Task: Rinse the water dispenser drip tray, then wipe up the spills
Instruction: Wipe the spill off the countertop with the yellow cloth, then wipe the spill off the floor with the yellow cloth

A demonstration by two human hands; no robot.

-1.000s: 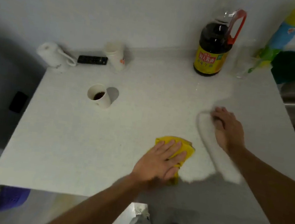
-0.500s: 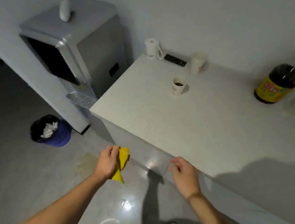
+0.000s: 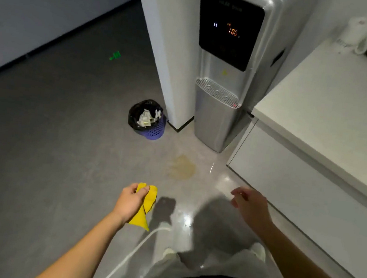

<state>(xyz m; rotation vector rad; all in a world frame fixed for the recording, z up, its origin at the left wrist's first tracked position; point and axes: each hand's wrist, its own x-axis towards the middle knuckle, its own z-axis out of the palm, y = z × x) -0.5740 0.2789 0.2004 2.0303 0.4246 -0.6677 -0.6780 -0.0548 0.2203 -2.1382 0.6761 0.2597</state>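
Observation:
My left hand (image 3: pixel 130 202) grips a bunched yellow cloth (image 3: pixel 144 212) that hangs down above the grey floor. My right hand (image 3: pixel 250 206) is held out in the air with fingers loosely apart and nothing in it. A yellowish spill (image 3: pixel 182 167) lies on the floor ahead of both hands, in front of the silver water dispenser (image 3: pixel 222 74). The dispenser's grated drip tray (image 3: pixel 217 93) sits in place under the spouts, and its display shows orange digits.
A purple bin with a black liner (image 3: pixel 147 119) stands left of the dispenser by a white pillar. The white counter (image 3: pixel 331 114) runs along the right, with a mug and a black remote on it. A white cable (image 3: pixel 132 254) trails across the floor near my feet.
I have turned from the counter toward the floor and the dispenser. The left hand lifted the yellow cloth off the counter and carries it; the right hand left the counter.

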